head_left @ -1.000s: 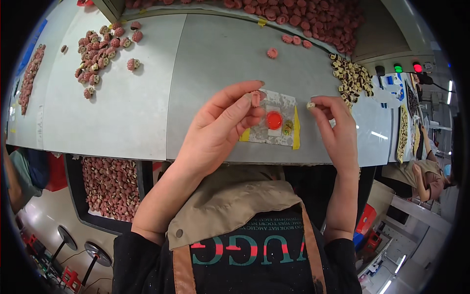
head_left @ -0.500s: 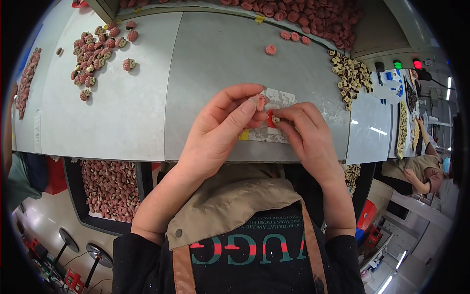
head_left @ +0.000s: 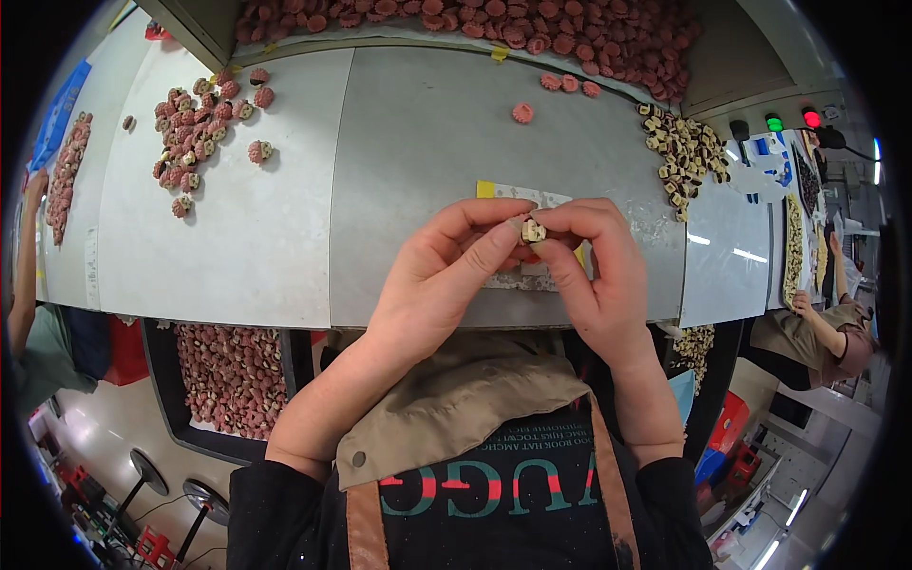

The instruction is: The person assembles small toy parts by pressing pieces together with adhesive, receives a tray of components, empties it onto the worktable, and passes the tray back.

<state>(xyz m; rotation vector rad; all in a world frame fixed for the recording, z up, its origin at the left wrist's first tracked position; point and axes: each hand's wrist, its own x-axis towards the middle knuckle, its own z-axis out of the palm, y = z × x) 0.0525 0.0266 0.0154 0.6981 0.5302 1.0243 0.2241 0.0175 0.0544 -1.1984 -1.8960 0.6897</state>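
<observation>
My left hand (head_left: 432, 285) and my right hand (head_left: 603, 271) meet over the middle of the grey table, fingertips pinched together. Between them shows a small cream piece with dark markings (head_left: 534, 231), gripped by my right thumb and finger. My left fingertips close on a small pink scalloped piece, now mostly hidden behind the fingers and the cream piece. Whether the two pieces are fully joined cannot be seen. Under the hands lies a whitish plate (head_left: 518, 193) with yellow tape at its corner.
Pink scalloped pieces (head_left: 570, 43) heap at the back. Loose cream-and-dark pieces (head_left: 679, 152) lie at right, joined pink-and-cream pieces (head_left: 195, 128) at left. A black bin (head_left: 166, 380) of joined pieces stands below the table edge. Other people work at both sides.
My hands have come together, bringing the cream-and-dark piece against the pink one. The red item seen between my hands is now hidden. The whole view has shifted slightly.
</observation>
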